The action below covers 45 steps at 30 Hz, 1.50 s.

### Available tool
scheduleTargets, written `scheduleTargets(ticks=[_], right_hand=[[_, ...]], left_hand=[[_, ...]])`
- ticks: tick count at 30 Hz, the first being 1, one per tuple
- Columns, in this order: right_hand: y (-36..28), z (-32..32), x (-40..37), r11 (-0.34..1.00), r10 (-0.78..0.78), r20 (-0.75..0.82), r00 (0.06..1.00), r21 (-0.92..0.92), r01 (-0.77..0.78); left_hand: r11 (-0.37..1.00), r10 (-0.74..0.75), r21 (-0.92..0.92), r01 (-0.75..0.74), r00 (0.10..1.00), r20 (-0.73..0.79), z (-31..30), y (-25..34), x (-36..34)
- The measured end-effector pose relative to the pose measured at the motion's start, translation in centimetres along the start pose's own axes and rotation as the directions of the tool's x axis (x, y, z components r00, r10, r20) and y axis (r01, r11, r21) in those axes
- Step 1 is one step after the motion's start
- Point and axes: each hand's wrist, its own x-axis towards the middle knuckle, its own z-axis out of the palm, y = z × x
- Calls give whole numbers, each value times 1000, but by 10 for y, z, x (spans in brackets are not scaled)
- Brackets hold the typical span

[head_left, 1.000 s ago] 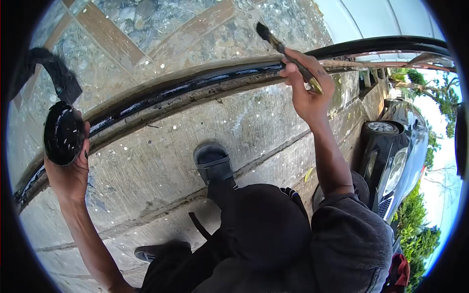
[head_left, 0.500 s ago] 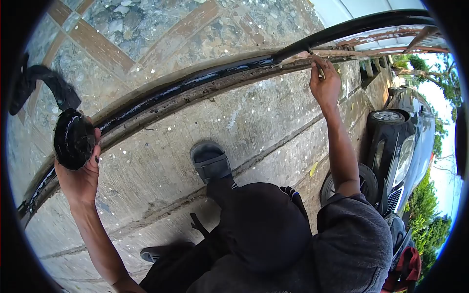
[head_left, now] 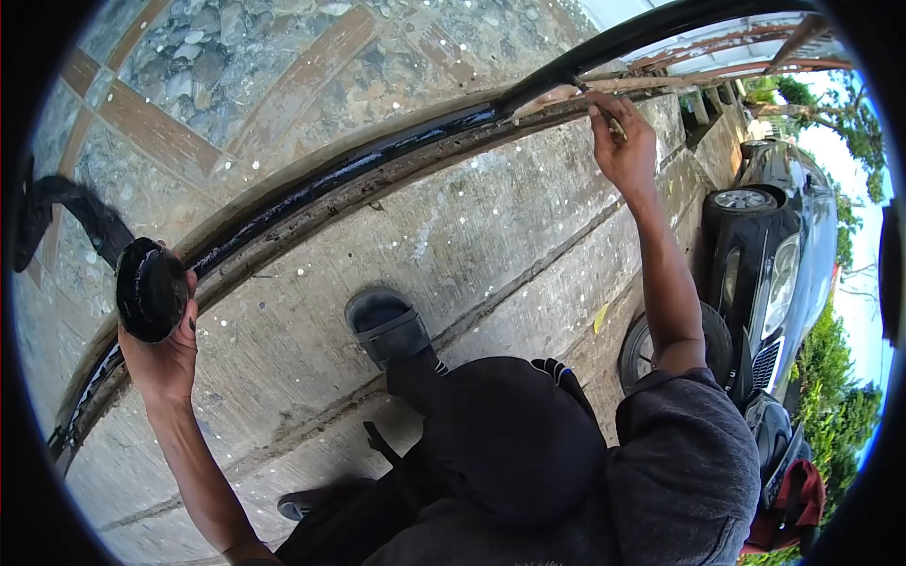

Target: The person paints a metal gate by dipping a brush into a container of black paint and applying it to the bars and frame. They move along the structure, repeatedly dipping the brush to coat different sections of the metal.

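My left hand [head_left: 162,363] is wrapped round a small container of glossy black paint [head_left: 151,290], held up over the lower end of the metal rail. My right hand [head_left: 626,151] pinches a slim paintbrush [head_left: 618,130], most of it hidden by the fingers. Its tip is at the rail, just right of where the pipes join. Wet-looking black paint coats the long lower pipe [head_left: 359,168] and the upper curved pipe [head_left: 651,36]. Near my right fingertips, a bare, brownish stretch of metal [head_left: 552,97] shows.
Grey concrete paving [head_left: 311,255], speckled with white drops, lies under my sandalled foot [head_left: 387,325]. Beyond the rail is a stone-patterned floor [head_left: 203,66]. A dark car [head_left: 779,255] is parked at the right. Another person's dark-clad leg [head_left: 80,203] shows at the far left.
The view has shifted, so the rail sits farther left and higher at its right end. My right hand has moved slightly rightward along the rail; my left still holds the paint container.
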Motion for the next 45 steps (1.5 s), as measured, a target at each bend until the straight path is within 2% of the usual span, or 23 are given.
scheduleTargets(ticks=[1, 5, 8, 11, 14, 15, 18, 19, 22, 24, 26, 27, 30, 35, 38, 40, 41, 43, 44, 45], right_hand=[[-9, -7, 3, 991, 121, -2, 993, 49, -121], [-8, -7, -8, 994, -42, -90, 995, -106, 33], [-11, -10, -9, 998, -35, 13, 999, -45, 35], [1, -16, 7, 989, -140, -42, 989, -61, 138], [-15, -21, 6, 998, -65, -188, 980, -14, 64], [-23, -20, -1, 999, -23, -148, 989, 27, 27], [-26, -4, -15, 999, -45, 64, 997, 17, 44], [-22, 3, -14, 997, -74, 92, 993, 27, 72], [-2, 24, -10, 1000, 8, 161, 987, -23, -4], [2, 21, -5, 999, -15, 88, 996, -48, 19], [-4, 12, -3, 999, 6, -12, 1000, -45, -6], [-4, 8, -2, 995, -76, -83, 994, -76, 70], [-14, -15, 0, 992, -65, -149, 987, -117, 48], [-35, -29, -1, 969, -156, -257, 954, -229, 97], [-40, -11, -18, 940, -79, -131, 988, -340, 30], [-44, 6, -33, 931, -20, 69, 997, -363, 44], [-43, 16, -39, 968, -65, 64, 996, -240, 79], [-83, 17, -38, 991, -1, 114, 994, -136, 16], [-92, 19, -37, 998, -46, 101, 994, -48, 51], [-114, 16, -27, 982, -189, 50, 981, -8, 189]], left_hand=[[1000, -2, 6, 2, 1000, -2, -1, -1, 1], [1000, -7, 15, 7, 1000, -11, -1, -4, 2], [1000, 0, 22, 0, 1000, -12, 3, -5, 0], [1000, -11, 19, 10, 1000, 17, 3, -8, 3], [1000, -22, 11, 22, 1000, 2, 2, -10, 3], [1000, -24, 8, 24, 1000, -7, 2, -10, 3], [1000, -22, 12, 23, 999, -33, 9, -14, 1], [1000, -24, 17, 24, 999, -37, 8, -13, 1], [999, -41, 30, 41, 999, -7, 7, -13, 1], [998, -50, 38, 48, 997, 56, 0, -12, 1], [998, -48, 37, 47, 998, 29, 0, -11, 0], [998, -46, 37, 45, 999, 18, 0, -11, -1], [999, -44, -22, 44, 999, -2, 4, -11, -3], [997, -61, -47, 58, 997, -50, 9, -11, 0], [993, -68, -97, 68, 998, 0, 10, -9, 0], [988, -106, -106, 109, 994, 32, 7, -3, -3], [988, -100, -117, 101, 995, 21, 8, 0, -7], [982, -97, -157, 101, 995, 36, 4, 9, -16], [985, -85, -147, 88, 996, 28, 1, 13, -22], [985, -79, -145, 89, 994, 72, -4, 18, -25]])
